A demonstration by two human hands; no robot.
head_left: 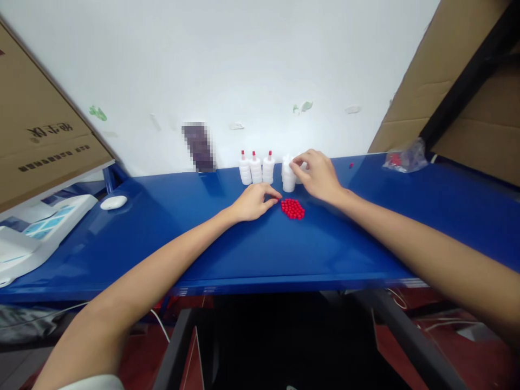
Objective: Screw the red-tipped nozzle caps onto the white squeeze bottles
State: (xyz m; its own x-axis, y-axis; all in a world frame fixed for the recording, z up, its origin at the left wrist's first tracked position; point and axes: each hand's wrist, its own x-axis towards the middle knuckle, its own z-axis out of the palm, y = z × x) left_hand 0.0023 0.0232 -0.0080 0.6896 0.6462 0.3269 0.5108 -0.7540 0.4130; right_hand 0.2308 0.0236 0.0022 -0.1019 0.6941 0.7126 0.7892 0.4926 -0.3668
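My left hand (pixel 255 202) rests low over the table at the left edge of a pile of small red caps (pixel 293 209). Its thumb and forefinger are pinched together, with a bit of red at their tips that looks like one cap. My right hand (pixel 319 174) has its fingertips closed at the upper part of a white squeeze bottle (pixel 288 181), which stands upright behind the pile. More white bottles are partly hidden behind that hand. Left of it, three white bottles (pixel 255 171) with red tips stand upright in a group.
A dark, blurred-out rectangular object (pixel 199 146) leans on the wall. On the blue table (pixel 252 254) are a white oval case (pixel 114 202), a white device (pixel 52 227) at far left and a clear plastic bag (pixel 406 157) with red pieces. One stray cap (pixel 351 165) lies at the back right.
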